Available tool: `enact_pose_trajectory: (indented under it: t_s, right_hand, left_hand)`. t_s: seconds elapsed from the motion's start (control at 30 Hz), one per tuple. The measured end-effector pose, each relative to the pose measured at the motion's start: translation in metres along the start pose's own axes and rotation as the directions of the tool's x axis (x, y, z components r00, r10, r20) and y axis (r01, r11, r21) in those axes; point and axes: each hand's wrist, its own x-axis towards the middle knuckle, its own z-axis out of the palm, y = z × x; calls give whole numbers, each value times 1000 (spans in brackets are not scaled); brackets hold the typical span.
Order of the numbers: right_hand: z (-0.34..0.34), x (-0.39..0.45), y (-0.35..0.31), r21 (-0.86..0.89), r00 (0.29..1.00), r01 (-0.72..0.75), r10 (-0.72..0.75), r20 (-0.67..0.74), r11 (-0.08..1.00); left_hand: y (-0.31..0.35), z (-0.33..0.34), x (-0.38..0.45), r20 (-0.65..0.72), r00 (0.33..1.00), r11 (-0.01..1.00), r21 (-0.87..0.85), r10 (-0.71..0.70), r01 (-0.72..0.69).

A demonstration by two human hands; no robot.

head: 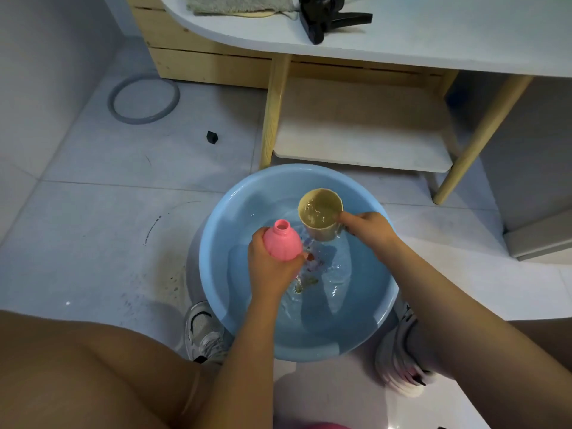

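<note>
Two items over basin (216, 274): pink bottle (283, 243) uncapped, beige cup (320, 213) w/ water.

The basin (223, 243) sits on the floor (93, 227) with water (340, 289) in it. Over it, the cup (320, 213) is at 12 o'clock and the bottle (283, 243) at 10 o'clock. The table (433, 32) stands behind at 12 o'clock, with a towel (238, 4) and spray head (328, 18) on top. A ring (144, 100) lies at 10 o'clock. The left shoe (204, 329) is at 7 o'clock, the right shoe (399, 351) at 4 o'clock.
</note>
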Motion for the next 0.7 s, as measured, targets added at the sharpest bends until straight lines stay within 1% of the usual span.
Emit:
enact_pose_trajectory:
  t_s: [0.1,0.23,0.33,0.47,0.57,0.7]
  right_hand:
    - [-4,-3,-13,23,995,93,-92,-40,995]
    - [-4,-7,-26,-82,964,232,-240,-110,969]
    - [-2,-9,-30,-137,924,326,-346,-160,935]
    - [1,-16,-35,-189,840,463,-497,-218,866]
    - [3,-20,-36,-228,790,523,-567,-232,822]
    - [4,-19,-37,-362,745,538,-630,-217,761]
  left_hand:
    - [4,2,-2,13,999,999,-1,36,-36]
    - [8,4,-2,23,998,999,-7,50,-50]
    - [10,4,0,29,998,999,-12,52,-51]
    - [9,3,1,18,998,998,-9,59,-59]
    - [10,3,-1,30,998,998,10,61,-61]
    - [12,4,-2,40,998,999,4,54,-54]
